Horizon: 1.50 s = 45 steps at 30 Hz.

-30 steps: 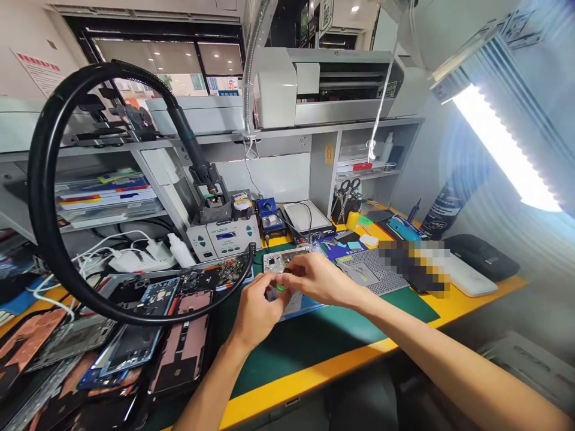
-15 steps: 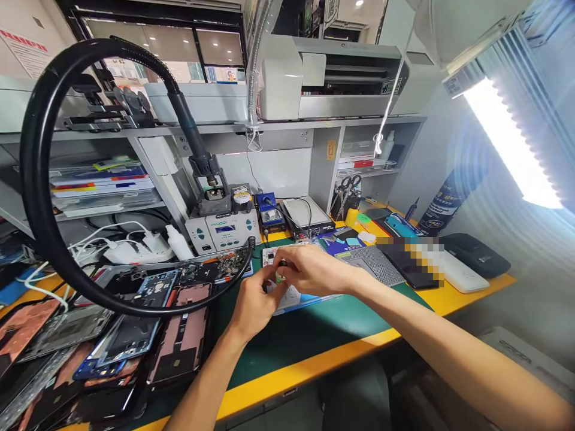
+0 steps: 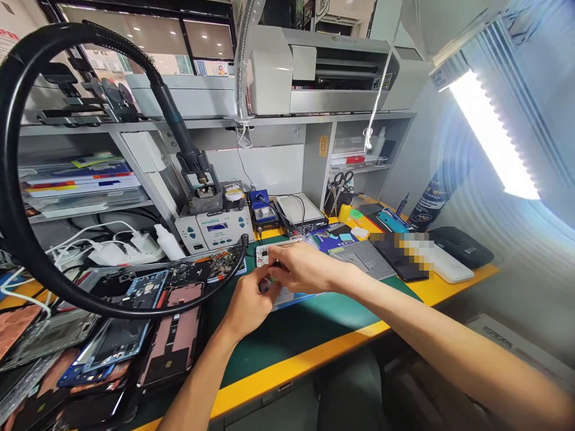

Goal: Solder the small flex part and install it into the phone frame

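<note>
Over the green mat [image 3: 341,317], my left hand [image 3: 249,302] and my right hand [image 3: 305,266] meet, fingertips bent inward. Between them shows a bit of a small greenish thing [image 3: 272,279], mostly covered by my fingers, so its kind stays unclear. Both hands are closed around it. Under and behind them lies a pale board with dark spots [image 3: 264,256], partly hidden. A flat item with a blue edge [image 3: 291,301] sticks out below my right hand.
Phone frames and back covers [image 3: 173,335] pile up on the left. A thick black hose [image 3: 11,179] loops over them from the hot air station [image 3: 215,230]. Further right lie a perforated metal plate [image 3: 368,260], a dark phone [image 3: 399,257] and a white device [image 3: 442,263].
The whole view has shifted, so everything sits slightly further left. My hands stay together in the same place over the mat, and the greenish thing is more covered.
</note>
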### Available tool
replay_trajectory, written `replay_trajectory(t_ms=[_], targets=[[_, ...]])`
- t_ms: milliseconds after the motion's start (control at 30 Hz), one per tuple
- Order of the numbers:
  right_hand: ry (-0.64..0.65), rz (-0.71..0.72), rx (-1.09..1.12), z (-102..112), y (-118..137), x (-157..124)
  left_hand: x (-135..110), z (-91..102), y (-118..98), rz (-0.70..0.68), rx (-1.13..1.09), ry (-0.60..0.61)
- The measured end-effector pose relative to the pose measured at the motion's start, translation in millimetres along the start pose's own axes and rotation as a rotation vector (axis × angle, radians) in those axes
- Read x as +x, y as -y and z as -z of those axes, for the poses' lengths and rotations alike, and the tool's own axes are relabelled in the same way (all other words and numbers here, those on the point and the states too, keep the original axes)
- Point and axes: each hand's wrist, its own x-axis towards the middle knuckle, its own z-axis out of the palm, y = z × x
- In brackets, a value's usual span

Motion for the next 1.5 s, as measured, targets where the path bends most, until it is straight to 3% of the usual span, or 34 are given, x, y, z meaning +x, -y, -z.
replay_trajectory(t_ms=[133, 300, 600, 900, 1067, 1267, 1500], targets=[[-0.005, 0.009, 0.085, -4, -7, -4, 1, -0.9, 4, 0.012, -0.015, 0.039], [-0.078, -0.125, 0.183, -16, -24, -8, 2, -2.7, 10, 0.041, -0.003, 0.013], [-0.008, -0.303, 0.094, -50, -29, -14, 2, -2.8, 4, 0.029, 0.099, 0.055], [0.005, -0.377, 0.065, -44, -38, -22, 2, -4.6, 6, 0.016, 0.187, 0.054], [-0.062, -0.371, 0.137, -42, -41, -23, 3, -6.8, 8, 0.012, 0.221, 0.040], [-0.152, -0.279, 0.282, -33, -18, -21, 2, -6.9, 8, -0.024, 0.227, 0.031], [-0.285, -0.274, 0.230, -36, -2, -20, 1, -9.8, 11, -0.124, 0.238, -0.078]])
